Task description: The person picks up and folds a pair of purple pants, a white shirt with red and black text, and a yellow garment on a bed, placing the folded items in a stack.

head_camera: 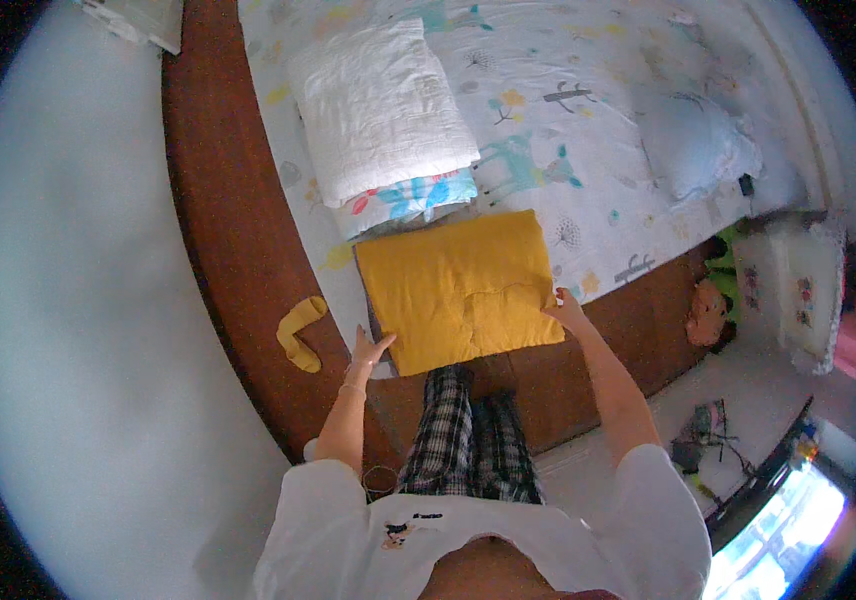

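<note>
A folded yellow cloth (458, 289), thick like a blanket, lies in front of me at the near corner of the bed. Wrinkles cross its right half. My right hand (567, 312) grips its lower right edge, thumb on top. At the lower left edge, the thumb of my left hand (369, 351) touches the cloth while the fingers point up along its side; whether they grip it is unclear. Just beyond are a white folded cloth or pillow (387, 112) and, beneath it, a folded floral cloth (413, 196) in white, blue and red.
The bed sheet (518, 105) is printed with animals and plants. A yellow sock (297, 334) rests on the brown wooden border (210, 150) to the left, beside a pale wall (75, 262). A light blue pillow (698, 146) and a stuffed toy (707, 311) are at right.
</note>
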Demonstrator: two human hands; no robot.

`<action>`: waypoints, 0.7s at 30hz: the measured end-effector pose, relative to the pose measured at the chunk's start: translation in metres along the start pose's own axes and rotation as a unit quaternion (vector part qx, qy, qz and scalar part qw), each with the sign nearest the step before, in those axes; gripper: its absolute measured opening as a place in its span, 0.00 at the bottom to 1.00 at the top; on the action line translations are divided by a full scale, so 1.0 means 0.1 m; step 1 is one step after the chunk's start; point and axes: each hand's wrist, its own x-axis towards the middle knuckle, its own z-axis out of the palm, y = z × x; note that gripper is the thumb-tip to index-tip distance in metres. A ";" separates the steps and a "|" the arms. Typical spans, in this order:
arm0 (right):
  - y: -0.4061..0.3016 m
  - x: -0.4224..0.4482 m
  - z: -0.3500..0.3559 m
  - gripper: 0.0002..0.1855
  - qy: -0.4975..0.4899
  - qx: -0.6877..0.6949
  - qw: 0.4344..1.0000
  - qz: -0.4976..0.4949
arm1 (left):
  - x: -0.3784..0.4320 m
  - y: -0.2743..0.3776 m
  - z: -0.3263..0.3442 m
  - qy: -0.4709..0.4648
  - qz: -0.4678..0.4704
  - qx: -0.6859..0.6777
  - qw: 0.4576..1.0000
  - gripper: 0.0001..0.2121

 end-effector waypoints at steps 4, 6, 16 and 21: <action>0.02 0.49 0.49 0.29 -0.015 0.052 0.995 -0.088 | 0.66 -0.19 0.08 -0.054 -0.072 -0.137 0.986 0.36; -0.04 0.48 0.66 0.25 -0.075 0.140 0.987 -0.015 | 0.69 -0.22 0.06 -0.089 -0.112 -0.193 0.971 0.30; -1.89 0.03 -0.33 0.20 -0.022 -0.097 0.978 -0.181 | -0.83 1.05 -0.70 -0.048 -0.051 -0.354 0.933 0.24; -3.91 -0.45 -0.78 0.25 0.079 -0.250 0.893 -0.366 | -1.21 1.59 -0.84 -0.091 0.103 -0.582 0.802 0.21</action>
